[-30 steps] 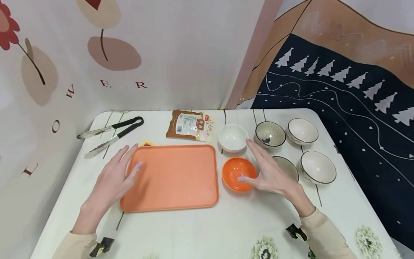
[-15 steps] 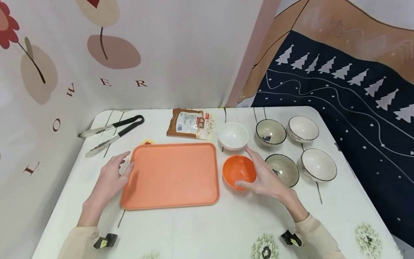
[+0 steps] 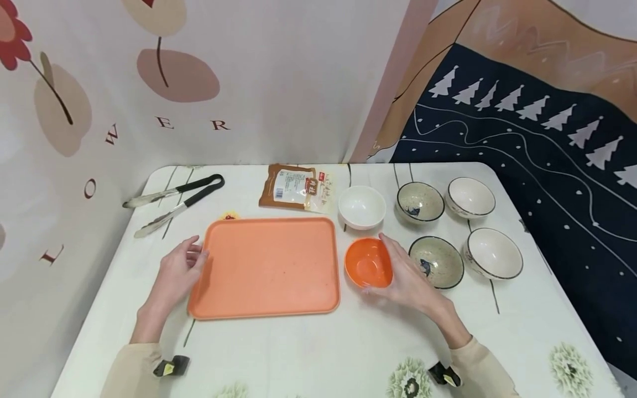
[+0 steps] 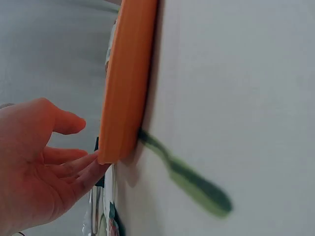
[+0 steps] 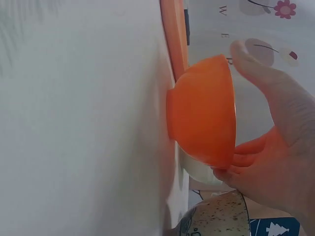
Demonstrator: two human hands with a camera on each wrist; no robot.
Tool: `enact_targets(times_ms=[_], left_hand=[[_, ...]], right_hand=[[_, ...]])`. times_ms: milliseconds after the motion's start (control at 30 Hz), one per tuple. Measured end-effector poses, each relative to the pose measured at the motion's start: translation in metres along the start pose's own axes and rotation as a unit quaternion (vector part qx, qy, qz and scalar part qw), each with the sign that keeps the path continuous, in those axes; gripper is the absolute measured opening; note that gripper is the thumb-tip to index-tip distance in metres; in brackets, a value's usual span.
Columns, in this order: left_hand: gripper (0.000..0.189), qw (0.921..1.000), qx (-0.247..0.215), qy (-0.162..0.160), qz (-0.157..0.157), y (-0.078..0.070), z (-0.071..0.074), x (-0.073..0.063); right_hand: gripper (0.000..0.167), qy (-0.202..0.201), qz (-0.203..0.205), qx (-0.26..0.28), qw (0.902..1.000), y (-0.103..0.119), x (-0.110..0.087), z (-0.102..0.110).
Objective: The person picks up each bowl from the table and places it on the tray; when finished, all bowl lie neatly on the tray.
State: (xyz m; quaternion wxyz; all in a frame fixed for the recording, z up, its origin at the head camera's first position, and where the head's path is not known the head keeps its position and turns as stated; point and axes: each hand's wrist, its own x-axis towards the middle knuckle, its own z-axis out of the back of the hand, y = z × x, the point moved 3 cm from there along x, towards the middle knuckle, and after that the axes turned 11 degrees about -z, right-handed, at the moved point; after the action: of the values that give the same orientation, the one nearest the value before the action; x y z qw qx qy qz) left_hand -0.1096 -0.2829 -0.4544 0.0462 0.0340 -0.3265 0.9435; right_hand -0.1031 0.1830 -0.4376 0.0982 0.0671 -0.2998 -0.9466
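My right hand [image 3: 410, 279] is spread around the right side of an orange bowl [image 3: 365, 264] standing on the table. In the right wrist view, fingertips lie right at the orange bowl's rim, while the thumb [image 5: 256, 69] is just above the opposite side of the rim. At the left edge of a coral-orange rectangular tray [image 3: 269, 271] is my left hand [image 3: 174, 276], its fingers loosely bent. Seen from the left wrist, the lower fingertips touch the tray's edge and the thumb [image 4: 69, 122] is apart from it.
Behind the orange bowl stands a white bowl [image 3: 361, 205]. Speckled grey bowls [image 3: 438, 265] and dark-rimmed white bowls [image 3: 494, 254] are on the right. Black-handled tongs [image 3: 179, 202] lie at the back left, and a brown-and-clear food packet [image 3: 296, 188] lies behind the tray.
The left hand has lowered to the tray's left edge and its fingers have bent more. My right hand has come down closer around the orange bowl; tray and bowls stay in place.
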Motion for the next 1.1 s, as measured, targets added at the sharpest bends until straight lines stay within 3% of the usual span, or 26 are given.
enact_targets(times_ms=[267, 533, 667, 800, 933, 1100], left_hand=[[0.039, 0.9993, 0.035, -0.013, -0.001, 0.006, -0.005, 0.0], [0.028, 0.9993, 0.024, -0.029, 0.009, 0.01, -0.003, 0.0], [0.027, 0.999, 0.025, -0.03, 0.02, 0.011, -0.001, 0.001], [0.03, 0.9987, 0.023, -0.011, 0.045, 0.013, 0.0, 0.003], [0.03, 0.998, 0.023, 0.009, 0.059, 0.013, 0.002, 0.007], [0.028, 0.9975, 0.014, 0.018, 0.066, 0.016, 0.006, 0.01]], right_hand=[[0.123, 0.003, 0.008, -0.011, 0.9999, 0.0, -0.003, -0.002], [0.117, -0.029, 0.018, 0.009, 0.9994, 0.007, 0.004, -0.001], [0.113, -0.027, 0.036, 0.037, 0.9983, 0.021, 0.014, -0.001], [0.118, -0.005, 0.034, 0.058, 0.9977, 0.041, 0.023, -0.007], [0.123, 0.018, 0.034, 0.065, 0.9971, 0.062, 0.03, -0.019], [0.122, 0.048, 0.074, 0.065, 0.994, 0.092, 0.038, -0.041]])
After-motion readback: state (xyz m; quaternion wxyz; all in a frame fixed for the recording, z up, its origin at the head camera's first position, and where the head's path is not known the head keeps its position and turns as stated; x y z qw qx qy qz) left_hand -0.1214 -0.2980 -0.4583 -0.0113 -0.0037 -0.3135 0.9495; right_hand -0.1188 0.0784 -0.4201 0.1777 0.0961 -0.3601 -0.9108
